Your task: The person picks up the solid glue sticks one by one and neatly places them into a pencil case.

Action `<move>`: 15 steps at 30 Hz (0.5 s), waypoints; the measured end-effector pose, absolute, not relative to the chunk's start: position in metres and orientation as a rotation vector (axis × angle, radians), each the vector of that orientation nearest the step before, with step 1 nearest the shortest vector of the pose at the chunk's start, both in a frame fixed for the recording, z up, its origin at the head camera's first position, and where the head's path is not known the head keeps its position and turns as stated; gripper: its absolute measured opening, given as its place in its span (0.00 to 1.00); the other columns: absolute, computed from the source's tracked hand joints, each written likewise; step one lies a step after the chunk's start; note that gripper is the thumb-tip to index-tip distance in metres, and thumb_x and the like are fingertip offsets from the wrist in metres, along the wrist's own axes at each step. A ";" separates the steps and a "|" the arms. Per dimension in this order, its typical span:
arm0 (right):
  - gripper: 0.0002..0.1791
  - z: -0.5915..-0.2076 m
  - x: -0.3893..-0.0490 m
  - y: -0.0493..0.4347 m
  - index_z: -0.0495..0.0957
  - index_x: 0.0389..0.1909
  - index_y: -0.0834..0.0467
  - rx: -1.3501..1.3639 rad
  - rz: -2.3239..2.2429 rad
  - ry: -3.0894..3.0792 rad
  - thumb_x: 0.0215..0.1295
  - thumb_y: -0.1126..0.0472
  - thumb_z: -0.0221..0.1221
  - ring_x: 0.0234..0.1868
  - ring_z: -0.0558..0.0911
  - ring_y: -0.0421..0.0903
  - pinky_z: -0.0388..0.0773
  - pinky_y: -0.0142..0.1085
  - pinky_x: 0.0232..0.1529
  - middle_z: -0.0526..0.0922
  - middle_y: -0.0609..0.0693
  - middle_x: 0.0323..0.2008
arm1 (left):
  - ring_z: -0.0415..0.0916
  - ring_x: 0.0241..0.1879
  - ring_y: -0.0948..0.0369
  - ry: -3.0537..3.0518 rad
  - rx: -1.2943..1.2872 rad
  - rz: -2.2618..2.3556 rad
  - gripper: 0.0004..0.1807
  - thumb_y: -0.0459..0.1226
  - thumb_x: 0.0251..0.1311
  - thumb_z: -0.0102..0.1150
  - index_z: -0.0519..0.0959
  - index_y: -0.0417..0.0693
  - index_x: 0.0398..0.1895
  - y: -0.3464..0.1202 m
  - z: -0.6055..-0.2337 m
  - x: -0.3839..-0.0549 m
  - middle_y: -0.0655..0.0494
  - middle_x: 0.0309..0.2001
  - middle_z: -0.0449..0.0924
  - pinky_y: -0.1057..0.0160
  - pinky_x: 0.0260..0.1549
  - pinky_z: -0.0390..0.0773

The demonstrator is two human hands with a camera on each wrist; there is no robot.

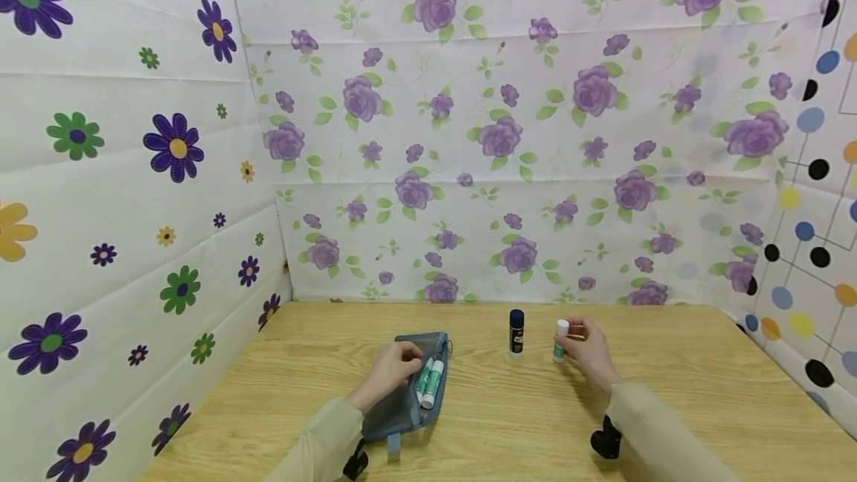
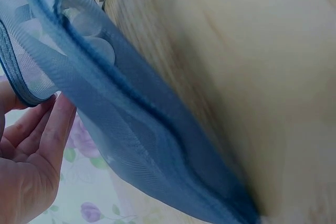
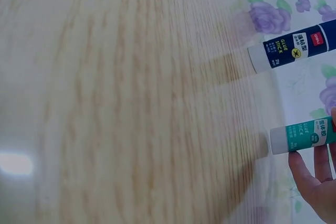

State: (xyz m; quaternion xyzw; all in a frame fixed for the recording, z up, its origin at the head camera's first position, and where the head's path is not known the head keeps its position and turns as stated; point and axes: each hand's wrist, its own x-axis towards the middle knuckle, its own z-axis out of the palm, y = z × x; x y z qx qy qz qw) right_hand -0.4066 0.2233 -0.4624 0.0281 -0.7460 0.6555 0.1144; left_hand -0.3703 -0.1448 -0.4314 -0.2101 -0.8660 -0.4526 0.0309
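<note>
My right hand (image 1: 591,352) holds a green glue stick (image 3: 307,136) with a white cap, upright and close over the table. A dark blue glue stick (image 1: 516,332) stands upright just left of it, also seen in the right wrist view. At the left, my left hand (image 1: 391,372) pinches the zippered edge of a blue-grey mesh pouch (image 2: 142,129) between thumb and fingers. Through the pouch's opening show two more green-and-white glue sticks (image 1: 433,384), lying side by side. In the left wrist view their round ends appear blurred through the mesh.
The wooden table (image 1: 495,422) meets a flowered cloth wall (image 1: 469,244) at the back. A second patterned wall (image 1: 134,244) closes off the left side, and a dotted one (image 1: 803,281) the right. A small ring (image 1: 450,346) hangs at the pouch's far corner.
</note>
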 end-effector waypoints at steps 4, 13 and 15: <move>0.23 -0.450 -0.398 0.221 0.62 0.54 0.68 0.068 1.943 -2.209 0.60 0.70 0.56 0.45 0.73 0.55 0.72 0.45 0.45 0.67 0.65 0.47 | 0.73 0.26 0.60 -2.662 -0.650 -1.395 0.09 0.29 0.59 0.51 0.77 0.33 0.40 -0.145 -0.431 -0.371 0.53 0.32 0.75 0.61 0.18 0.75; 0.23 -0.442 -0.390 0.220 0.62 0.54 0.70 0.112 1.896 -2.242 0.59 0.70 0.57 0.44 0.75 0.54 0.73 0.47 0.42 0.69 0.66 0.46 | 0.73 0.26 0.60 -2.671 -0.644 -1.375 0.08 0.29 0.59 0.52 0.78 0.35 0.40 -0.145 -0.432 -0.371 0.54 0.32 0.75 0.60 0.19 0.76; 0.24 -0.441 -0.390 0.219 0.62 0.53 0.71 0.114 1.895 -2.231 0.59 0.68 0.58 0.44 0.75 0.55 0.73 0.47 0.42 0.69 0.66 0.46 | 0.72 0.26 0.61 -2.673 -0.641 -1.371 0.08 0.29 0.59 0.52 0.78 0.35 0.40 -0.144 -0.432 -0.371 0.54 0.32 0.75 0.60 0.19 0.76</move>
